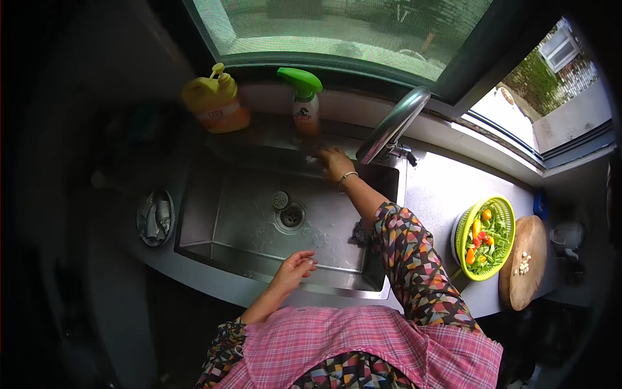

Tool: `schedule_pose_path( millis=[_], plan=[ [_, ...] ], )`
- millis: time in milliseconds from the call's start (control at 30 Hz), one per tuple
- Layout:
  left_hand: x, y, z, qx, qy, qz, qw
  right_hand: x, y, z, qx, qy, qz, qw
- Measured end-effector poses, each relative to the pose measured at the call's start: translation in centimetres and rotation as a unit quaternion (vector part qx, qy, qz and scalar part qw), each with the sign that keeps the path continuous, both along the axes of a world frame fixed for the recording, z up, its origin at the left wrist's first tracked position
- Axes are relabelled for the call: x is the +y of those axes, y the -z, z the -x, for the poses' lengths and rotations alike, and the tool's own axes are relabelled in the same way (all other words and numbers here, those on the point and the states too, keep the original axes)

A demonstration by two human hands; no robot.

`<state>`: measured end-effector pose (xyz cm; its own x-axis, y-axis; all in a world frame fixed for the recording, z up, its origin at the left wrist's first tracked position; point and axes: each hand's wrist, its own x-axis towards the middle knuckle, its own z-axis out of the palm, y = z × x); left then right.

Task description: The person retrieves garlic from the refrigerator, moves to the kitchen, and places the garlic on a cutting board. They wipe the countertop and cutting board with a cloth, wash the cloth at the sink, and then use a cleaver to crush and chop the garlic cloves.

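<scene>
Over the front part of the stainless-steel sink (pixel 248 219), my left hand (pixel 294 270) hovers with bent fingers slightly apart and nothing in it. My right hand (pixel 335 164) reaches to the sink's back rim, below a spray bottle (pixel 306 114) with a green trigger head. Blur and shade around its fingertips hide whether it holds anything. A round perforated strainer (pixel 280 200) lies beside the drain opening (pixel 292 217). Against the sink's right side, partly behind my right sleeve, is a dark scouring pad (pixel 358 234). The sink floor is wet.
Behind the sink stand a yellow pump jug (pixel 218 104) and a curved chrome faucet (pixel 396 124). An oval dish of fish (pixel 155 218) sits at the left. On the right are a green basket of vegetables (pixel 487 238) and a round wooden board (pixel 527 248) with garlic cloves (pixel 523 264).
</scene>
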<state>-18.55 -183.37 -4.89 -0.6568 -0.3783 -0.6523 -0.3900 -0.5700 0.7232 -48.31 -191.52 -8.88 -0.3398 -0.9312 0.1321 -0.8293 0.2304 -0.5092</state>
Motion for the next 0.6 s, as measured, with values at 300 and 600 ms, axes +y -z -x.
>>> schedule_pose_path(
  millis=[300, 600],
  plan=[
    [-1.0, 1.2, 0.5, -0.014, 0.005, -0.003, 1.000, 19.2, -3.9, 6.0, -0.300, 0.327, 0.127, 0.887],
    [0.5, -1.0, 2.6, 0.010, 0.085, 0.018, 0.996, 20.7, -0.5, 13.4, 0.084, 0.167, -0.099, 0.977]
  ],
)
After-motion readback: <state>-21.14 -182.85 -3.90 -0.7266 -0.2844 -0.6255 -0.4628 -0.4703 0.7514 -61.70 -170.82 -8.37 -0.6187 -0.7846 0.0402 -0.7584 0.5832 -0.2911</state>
